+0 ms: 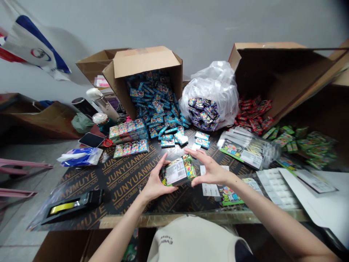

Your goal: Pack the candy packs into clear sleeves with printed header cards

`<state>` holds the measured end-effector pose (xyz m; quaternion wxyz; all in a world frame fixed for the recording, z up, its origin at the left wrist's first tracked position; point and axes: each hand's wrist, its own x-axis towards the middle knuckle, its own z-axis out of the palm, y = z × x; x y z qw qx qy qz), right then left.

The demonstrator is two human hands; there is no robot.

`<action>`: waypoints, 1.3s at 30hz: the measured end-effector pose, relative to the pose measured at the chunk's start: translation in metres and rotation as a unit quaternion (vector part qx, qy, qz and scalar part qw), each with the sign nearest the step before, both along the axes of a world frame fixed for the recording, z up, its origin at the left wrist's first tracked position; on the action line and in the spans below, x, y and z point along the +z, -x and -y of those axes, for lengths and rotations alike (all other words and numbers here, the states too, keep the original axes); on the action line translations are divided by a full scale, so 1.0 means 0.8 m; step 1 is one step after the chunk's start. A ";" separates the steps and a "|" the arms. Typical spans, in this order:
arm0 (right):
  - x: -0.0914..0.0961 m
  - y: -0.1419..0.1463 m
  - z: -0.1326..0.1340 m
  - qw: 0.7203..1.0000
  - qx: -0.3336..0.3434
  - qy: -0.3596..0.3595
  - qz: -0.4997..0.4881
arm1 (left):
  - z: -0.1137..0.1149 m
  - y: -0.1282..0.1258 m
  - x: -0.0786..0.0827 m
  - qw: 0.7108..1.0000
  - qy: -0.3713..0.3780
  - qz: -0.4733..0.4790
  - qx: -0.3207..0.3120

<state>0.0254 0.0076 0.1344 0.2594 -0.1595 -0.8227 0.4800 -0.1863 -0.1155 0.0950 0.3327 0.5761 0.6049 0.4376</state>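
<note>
White-labelled pack (176,172) is sitting in part-closed L hand (154,183), 8 o'clk; R hand (209,170) is curving wide, 3 o'clk, can't tell if gripping.

Cream top (199,238) with dark lettering (165,240), perhaps a navy sleeve (242,251).

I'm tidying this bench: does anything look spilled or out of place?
Mainly the blue packets: they spread loose from the sideways carton onto the tabletop, which looks like a spill. It may be deliberate, though, since red packets also lie loose at the mouth of another carton. Nothing looks plainly damaged.
</note>
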 end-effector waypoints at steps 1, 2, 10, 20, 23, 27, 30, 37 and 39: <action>-0.004 0.001 0.005 1.000 -0.009 0.026 -0.006 | 0.000 -0.005 -0.001 1.000 -0.005 -0.013 0.027; -0.010 0.004 0.011 0.997 -0.034 0.064 -0.025 | -0.001 -0.013 -0.004 0.998 -0.010 -0.026 0.063; -0.049 0.067 0.052 0.815 -0.343 0.424 -0.197 | -0.017 -0.096 -0.035 0.933 0.014 0.279 0.226; -0.048 0.038 0.040 0.733 -0.271 0.577 -0.238 | -0.045 -0.077 -0.015 0.797 0.164 0.538 0.219; -0.054 0.031 0.028 0.730 -0.226 0.617 -0.187 | -0.054 -0.067 -0.007 0.820 0.164 0.514 0.193; -0.060 0.017 0.018 0.723 -0.167 0.658 -0.129 | -0.056 -0.061 -0.001 0.848 0.154 0.479 0.166; -0.063 0.008 0.021 0.713 -0.154 0.666 -0.157 | -0.056 -0.056 -0.003 0.852 0.162 0.471 0.160; -0.065 0.013 0.030 0.773 -0.212 0.577 -0.155 | -0.052 -0.058 -0.004 0.862 0.147 0.464 0.143; -0.064 0.014 0.033 0.821 -0.250 0.490 -0.151 | -0.050 -0.059 0.000 0.890 0.120 0.417 0.139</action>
